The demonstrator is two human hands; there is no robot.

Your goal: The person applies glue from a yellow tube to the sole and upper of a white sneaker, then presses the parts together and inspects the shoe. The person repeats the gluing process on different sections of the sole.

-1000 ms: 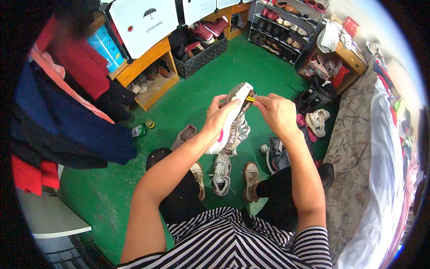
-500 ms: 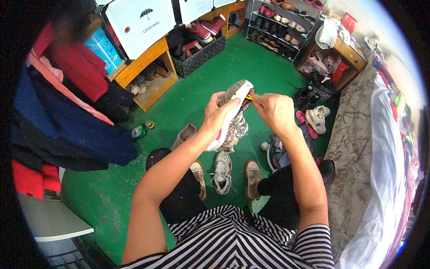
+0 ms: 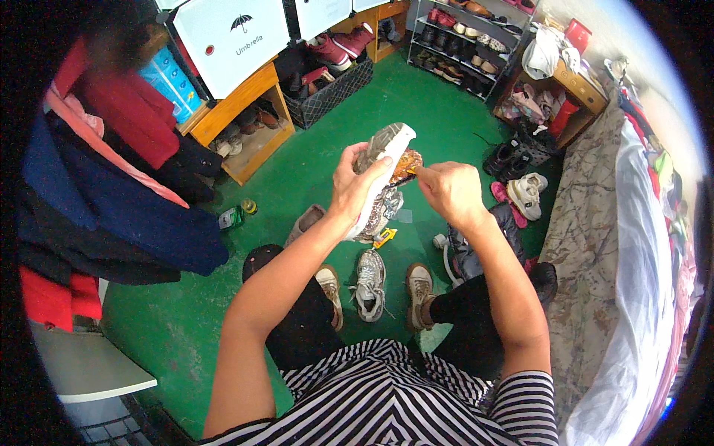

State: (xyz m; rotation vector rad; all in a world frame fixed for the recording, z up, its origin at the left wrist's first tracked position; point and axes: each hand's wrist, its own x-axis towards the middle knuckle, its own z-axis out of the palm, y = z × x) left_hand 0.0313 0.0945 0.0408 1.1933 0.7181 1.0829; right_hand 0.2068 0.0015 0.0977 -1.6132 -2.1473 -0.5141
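Observation:
My left hand [image 3: 353, 182] is wrapped round a white and grey sneaker [image 3: 381, 140], held tilted in front of me above the floor. Close to its right side, my right hand [image 3: 448, 189] is closed in a pinch on a thin yellow piece [image 3: 414, 171]; only its tip shows. Beside the sneaker, near those fingertips, is a brown and orange thing [image 3: 405, 162] whose kind I cannot make out. A silver lace-up sneaker [image 3: 368, 286] stands on the floor between my feet. Beyond it lie a small yellow object [image 3: 384, 238] and a crinkled silvery bundle [image 3: 389, 202], partly hidden.
To the left are a green bottle [image 3: 231, 217] and hanging clothes [image 3: 134, 208]. A black basket [image 3: 331, 97] and a shoe rack [image 3: 461, 48] stand at the back. White sneakers [image 3: 528, 197], a dark bag [image 3: 506, 238] and a marbled-cover bed [image 3: 580, 245] are on the right.
The held sneaker has shifted slightly up and left. My right hand has moved a little down and right, away from it. More of the brown and orange thing and the yellow object shows.

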